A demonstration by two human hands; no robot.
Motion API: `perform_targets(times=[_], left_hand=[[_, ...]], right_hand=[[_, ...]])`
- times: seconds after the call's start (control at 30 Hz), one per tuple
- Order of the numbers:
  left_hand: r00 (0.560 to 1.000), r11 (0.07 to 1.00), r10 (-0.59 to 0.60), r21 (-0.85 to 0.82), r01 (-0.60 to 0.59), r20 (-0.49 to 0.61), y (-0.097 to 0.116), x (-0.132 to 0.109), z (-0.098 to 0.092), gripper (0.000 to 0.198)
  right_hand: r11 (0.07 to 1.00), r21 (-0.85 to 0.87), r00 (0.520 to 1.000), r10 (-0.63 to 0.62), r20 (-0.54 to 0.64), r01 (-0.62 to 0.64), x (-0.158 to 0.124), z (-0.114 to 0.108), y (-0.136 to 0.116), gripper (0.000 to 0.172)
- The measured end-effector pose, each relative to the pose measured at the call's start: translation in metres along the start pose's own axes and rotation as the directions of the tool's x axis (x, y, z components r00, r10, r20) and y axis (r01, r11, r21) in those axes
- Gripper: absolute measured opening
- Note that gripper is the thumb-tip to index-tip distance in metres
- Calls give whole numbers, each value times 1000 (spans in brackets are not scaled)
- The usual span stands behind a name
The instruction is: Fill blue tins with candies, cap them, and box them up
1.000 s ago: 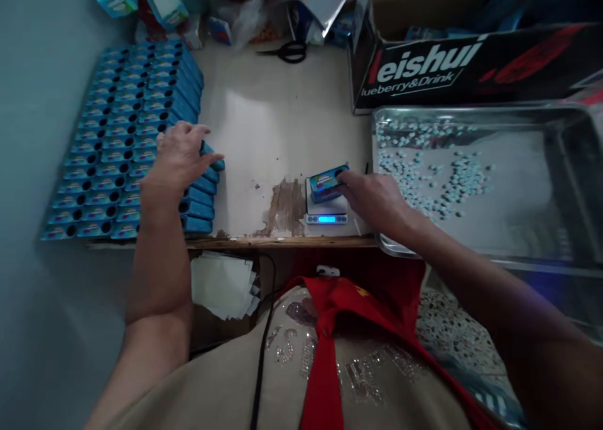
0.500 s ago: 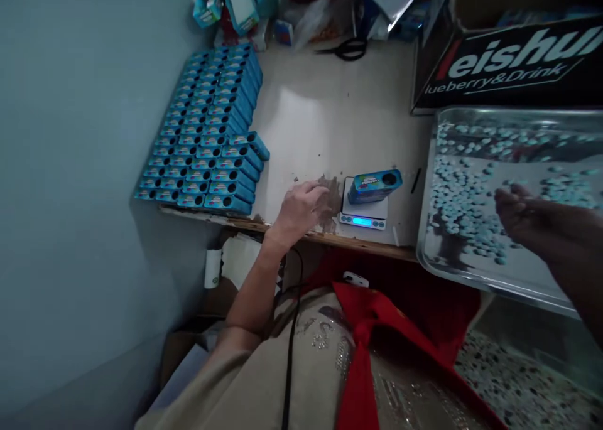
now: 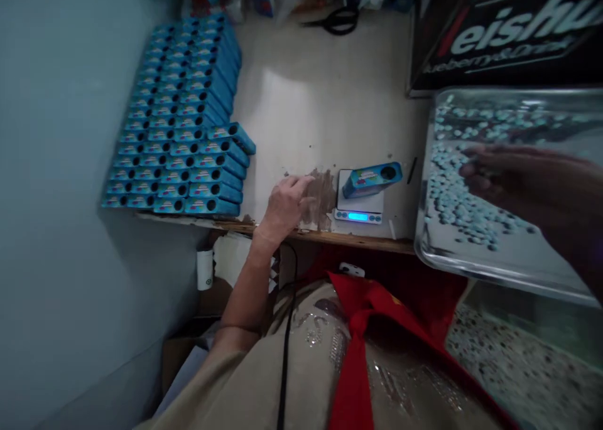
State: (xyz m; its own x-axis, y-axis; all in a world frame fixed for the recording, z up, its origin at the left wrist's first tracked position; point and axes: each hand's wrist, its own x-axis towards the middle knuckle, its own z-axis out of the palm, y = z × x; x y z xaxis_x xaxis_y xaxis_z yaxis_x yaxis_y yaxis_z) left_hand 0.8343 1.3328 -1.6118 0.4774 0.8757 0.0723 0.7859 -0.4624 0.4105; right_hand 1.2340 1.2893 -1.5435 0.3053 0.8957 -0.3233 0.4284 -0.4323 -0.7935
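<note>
My left hand (image 3: 285, 205) rests on the tabletop near the front edge, left of a small digital scale (image 3: 358, 205). Its fingers are loosely bent, the thumb stands apart, and nothing shows between them. A blue printed box (image 3: 372, 179) with a dark round hole in its top leans at a slant on the scale, under a lit blue display. Over the metal tray (image 3: 475, 271) is my right hand (image 3: 513, 182), darkened and blurred, its fingers curled together. Whatever they may hold is unclear. Many small pale-blue tablets (image 3: 455, 201) lie scattered in the tray.
Rows of matching blue boxes (image 3: 179, 116) stand packed against the wall at left. Black scissors (image 3: 336, 22) lie at the back. A large black carton (image 3: 509, 47) stands behind the tray. A thin dark strip (image 3: 412, 170) lies between scale and tray.
My right hand has moved up and left across the tray, over the tablets. My left hand stays beside the scale. The whole view has shifted slightly with my head.
</note>
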Motion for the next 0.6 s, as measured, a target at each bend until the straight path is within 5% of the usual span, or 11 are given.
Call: perform_targets(times=[0.2,0.4,0.6], left_hand=[[998,999,7,-52,-10,-62,-13,7,3,35],[996,995,11,-94,-20,-91,-20,6,-5,35],[996,990,22,-134,-33,-85,-16,5,-3,33]], right_hand=[[942,333,996,14,84,-42,-22,19,-59,16],[919,365,987,114,112,-147,-35,35,-85,21],[970,241,983,-18,181,-26,-36,37,-98,18]])
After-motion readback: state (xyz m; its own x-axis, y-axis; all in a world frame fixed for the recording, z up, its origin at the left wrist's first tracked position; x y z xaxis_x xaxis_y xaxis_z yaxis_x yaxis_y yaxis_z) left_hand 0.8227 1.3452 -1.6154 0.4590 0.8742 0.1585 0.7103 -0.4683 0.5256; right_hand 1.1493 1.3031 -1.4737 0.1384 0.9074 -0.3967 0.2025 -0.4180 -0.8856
